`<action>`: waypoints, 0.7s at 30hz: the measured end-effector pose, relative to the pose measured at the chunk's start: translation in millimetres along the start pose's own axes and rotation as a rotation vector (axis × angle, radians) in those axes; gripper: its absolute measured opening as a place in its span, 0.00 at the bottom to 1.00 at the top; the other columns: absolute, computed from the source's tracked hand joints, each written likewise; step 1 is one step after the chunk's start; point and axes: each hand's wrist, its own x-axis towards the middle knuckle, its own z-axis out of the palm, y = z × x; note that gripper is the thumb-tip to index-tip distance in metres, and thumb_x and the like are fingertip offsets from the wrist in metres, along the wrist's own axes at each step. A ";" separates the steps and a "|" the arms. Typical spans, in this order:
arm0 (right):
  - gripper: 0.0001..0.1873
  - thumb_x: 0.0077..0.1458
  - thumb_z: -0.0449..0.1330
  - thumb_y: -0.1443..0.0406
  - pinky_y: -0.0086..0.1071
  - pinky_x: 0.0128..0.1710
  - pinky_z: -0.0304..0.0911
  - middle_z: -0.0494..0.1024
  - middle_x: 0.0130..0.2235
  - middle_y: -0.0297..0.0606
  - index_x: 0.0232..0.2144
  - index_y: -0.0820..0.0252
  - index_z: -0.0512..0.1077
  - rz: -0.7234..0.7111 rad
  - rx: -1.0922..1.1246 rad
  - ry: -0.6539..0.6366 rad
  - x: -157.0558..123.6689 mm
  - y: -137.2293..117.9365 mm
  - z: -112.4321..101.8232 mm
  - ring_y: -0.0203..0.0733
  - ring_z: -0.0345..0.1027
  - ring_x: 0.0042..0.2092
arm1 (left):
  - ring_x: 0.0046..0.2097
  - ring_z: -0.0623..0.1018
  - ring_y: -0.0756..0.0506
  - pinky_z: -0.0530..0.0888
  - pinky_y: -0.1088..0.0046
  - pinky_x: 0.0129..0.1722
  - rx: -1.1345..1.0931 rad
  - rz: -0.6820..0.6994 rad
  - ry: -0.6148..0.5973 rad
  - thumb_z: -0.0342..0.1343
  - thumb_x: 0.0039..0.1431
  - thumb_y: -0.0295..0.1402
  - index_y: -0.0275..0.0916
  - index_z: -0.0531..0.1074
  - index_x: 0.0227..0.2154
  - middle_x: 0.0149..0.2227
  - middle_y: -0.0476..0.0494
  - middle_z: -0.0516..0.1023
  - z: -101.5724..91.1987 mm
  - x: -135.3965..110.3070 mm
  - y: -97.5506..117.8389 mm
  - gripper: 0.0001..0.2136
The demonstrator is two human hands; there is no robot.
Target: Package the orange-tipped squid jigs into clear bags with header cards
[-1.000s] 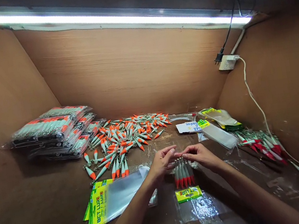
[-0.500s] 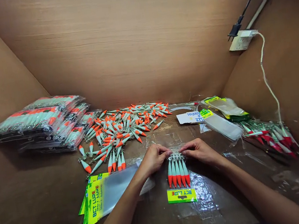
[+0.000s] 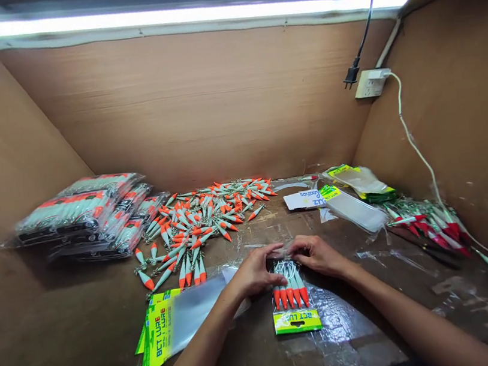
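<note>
In front of me lies a clear plastic bag (image 3: 297, 319) with a yellow-green printed header towards me. Inside, several pale squid jigs (image 3: 290, 294) lie side by side, orange tips pointing at the header. My left hand (image 3: 260, 270) is at the bag's far end, its thumb pressing on the plastic over the jigs and its fingers at the flap. My right hand (image 3: 315, 256) is closed, pinching the flap's right side with curled fingers. Left of the bag, a fanned stack of flat header bags (image 3: 190, 315) lies partly behind my left forearm.
A heap of loose orange-tipped jigs (image 3: 212, 212) spreads behind my hands. Filled packs (image 3: 80, 218) are piled at the left. At the right are more clear bags (image 3: 357, 209), a white card (image 3: 303, 200), red-tipped jigs (image 3: 440, 222) and a hanging white cable (image 3: 416, 146).
My left thumb has moved down onto the bag over the jigs, and my right fingers have curled in at the flap. The camera view has tilted up, showing the lamp.
</note>
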 end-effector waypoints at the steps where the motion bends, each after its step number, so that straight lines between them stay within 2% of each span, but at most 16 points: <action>1: 0.12 0.56 0.59 0.71 0.29 0.37 0.62 0.76 0.33 0.35 0.38 0.56 0.81 -0.019 -0.012 -0.011 -0.2 -1.2 -0.6 0.38 0.70 0.35 | 0.53 0.77 0.37 0.70 0.60 0.55 0.030 -0.003 0.015 0.72 0.39 0.36 0.42 0.69 0.59 0.52 0.38 0.79 0.9 -2.8 2.0 0.39; 4: 0.12 0.60 0.57 0.68 0.27 0.34 0.61 0.72 0.30 0.35 0.37 0.53 0.82 -0.070 -0.066 -0.044 -1.4 -2.4 -0.6 0.37 0.68 0.33 | 0.51 0.78 0.38 0.70 0.63 0.54 0.109 0.019 0.057 0.70 0.44 0.35 0.44 0.73 0.55 0.50 0.41 0.80 2.6 -14.0 9.4 0.31; 8: 0.14 0.62 0.56 0.66 0.28 0.34 0.60 0.73 0.31 0.37 0.38 0.51 0.82 -0.130 -0.210 -0.057 -7.6 0.3 0.8 0.38 0.66 0.34 | 0.50 0.79 0.40 0.71 0.65 0.52 0.232 0.092 0.061 0.66 0.53 0.37 0.49 0.74 0.53 0.50 0.45 0.81 6.3 -27.5 13.3 0.23; 12: 0.18 0.65 0.52 0.66 0.31 0.37 0.62 0.77 0.38 0.39 0.49 0.47 0.78 -0.253 -0.409 -0.146 -24.1 -0.7 -8.2 0.40 0.67 0.37 | 0.61 0.71 0.40 0.66 0.63 0.61 0.363 0.190 0.009 0.58 0.62 0.39 0.49 0.73 0.54 0.57 0.45 0.75 12.7 -36.6 7.1 0.17; 14: 0.22 0.65 0.50 0.68 0.36 0.44 0.63 0.78 0.48 0.41 0.56 0.45 0.72 -0.343 -0.497 -0.230 -34.7 -4.6 -18.5 0.43 0.67 0.43 | 0.65 0.66 0.41 0.62 0.60 0.64 0.451 0.214 -0.034 0.53 0.65 0.38 0.49 0.70 0.57 0.61 0.44 0.69 13.2 -42.8 5.9 0.18; 17: 0.26 0.64 0.51 0.69 0.43 0.52 0.61 0.70 0.61 0.40 0.61 0.43 0.66 -0.380 -0.553 -0.303 -49.6 -11.9 -33.0 0.47 0.66 0.52 | 0.68 0.58 0.40 0.56 0.56 0.66 0.543 0.228 -0.109 0.51 0.67 0.39 0.50 0.64 0.62 0.67 0.44 0.60 7.4 -52.8 10.0 0.21; 19: 0.25 0.62 0.53 0.69 0.45 0.53 0.61 0.69 0.62 0.40 0.59 0.43 0.68 -0.355 -0.518 -0.296 -56.6 -15.0 -36.1 0.49 0.66 0.53 | 0.70 0.54 0.41 0.54 0.55 0.67 0.544 0.209 -0.126 0.47 0.69 0.41 0.52 0.60 0.64 0.69 0.46 0.55 2.2 -55.3 14.1 0.22; 21: 0.21 0.61 0.54 0.68 0.45 0.52 0.63 0.70 0.60 0.40 0.54 0.45 0.74 -0.298 -0.429 -0.237 -59.9 -15.1 -32.5 0.49 0.68 0.52 | 0.70 0.52 0.42 0.53 0.56 0.68 0.528 0.143 -0.021 0.42 0.70 0.42 0.50 0.56 0.66 0.70 0.45 0.52 0.5 -51.6 16.5 0.23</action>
